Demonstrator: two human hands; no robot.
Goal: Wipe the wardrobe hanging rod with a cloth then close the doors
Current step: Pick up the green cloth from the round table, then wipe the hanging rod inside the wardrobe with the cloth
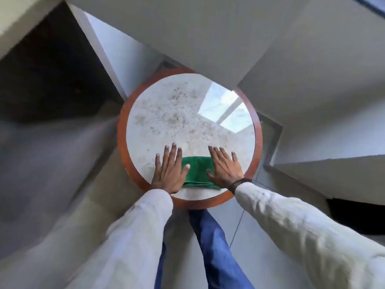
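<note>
A folded green cloth (pixel 198 171) lies flat near the front edge of a round table (pixel 123 130) with a pale stone top and a red-brown wooden rim. My left hand (pixel 169 171) rests palm down on the table, fingers spread, its thumb touching the cloth's left edge. My right hand (pixel 225 166) also lies flat, fingers apart, covering the cloth's right edge. Neither hand grips the cloth. No wardrobe, rod or doors can be made out in the head view.
Grey upholstered seats (pixel 312 59) crowd the table at the back and right. A dark opening (pixel 52 76) sits at the upper left, another dark gap (pixel 358 215) at the right. My blue trouser legs (pixel 214 243) stand just below the table.
</note>
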